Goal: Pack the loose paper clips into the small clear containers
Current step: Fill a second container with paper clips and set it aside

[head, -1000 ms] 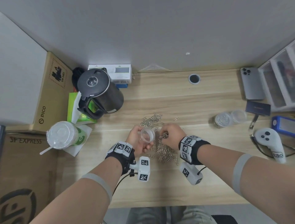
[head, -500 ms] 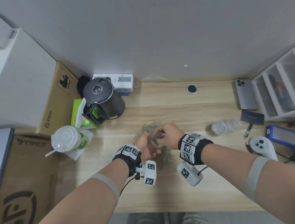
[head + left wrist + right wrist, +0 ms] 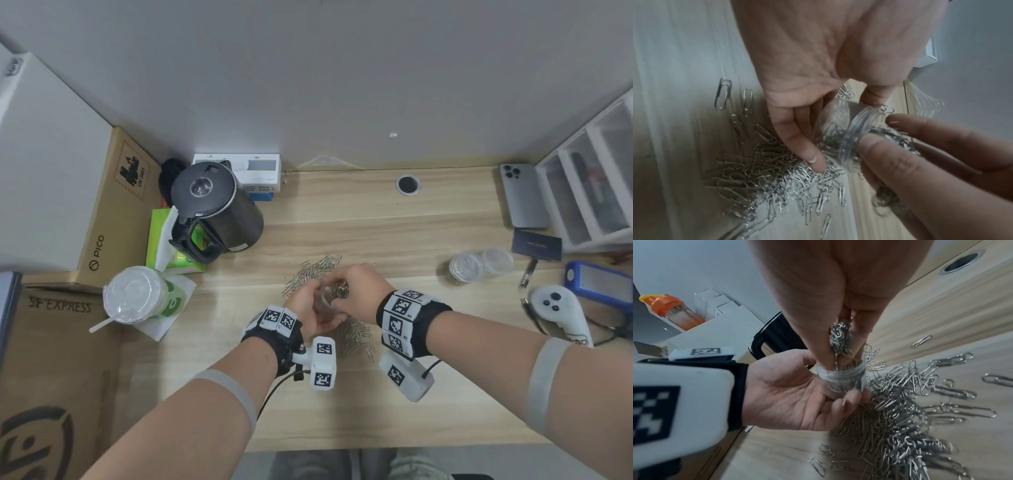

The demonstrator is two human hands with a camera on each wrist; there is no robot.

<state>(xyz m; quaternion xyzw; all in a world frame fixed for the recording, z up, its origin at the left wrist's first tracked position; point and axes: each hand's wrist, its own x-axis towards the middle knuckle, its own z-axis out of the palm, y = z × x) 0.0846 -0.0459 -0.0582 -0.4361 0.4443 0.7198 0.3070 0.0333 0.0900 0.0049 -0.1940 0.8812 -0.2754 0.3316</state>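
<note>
the right hand (image 3: 356,291) is over the mouth of the clear container (image 3: 841,379) now, where a second ago it was down on the pile, pinching up a bunch. so that bunch of clips (image 3: 840,335) has travelled from the tabletop (image 3: 376,233) to the rim, and its lower ends are already poking inside. fingers and thumb are curled tight round the bunch, nothing let go yet. the left hand (image 3: 308,308) cups the container just above the pile, fingers wrapped round its wall, mouth tipped towards the right hand. through the plastic i can see clips already inside, so this looks like a refill, not the first load.

the loose paper clips (image 3: 900,410) are spread right under both hands, a big heap, so by my reckoning there's plenty of packing left. off to the right sit two more small containers (image 3: 479,265), one apparently full of clips, well clear of the action.

round about: a black kettle (image 3: 215,209) and a lidded cup (image 3: 137,296) to the left, a phone (image 3: 520,195), a white controller (image 3: 558,311) and a drawer unit (image 3: 589,178) to the right. none of it crowds the hands. the real snag, i'd say, is the narrow mouth: clips hook each other and a few could spill over the rim.
</note>
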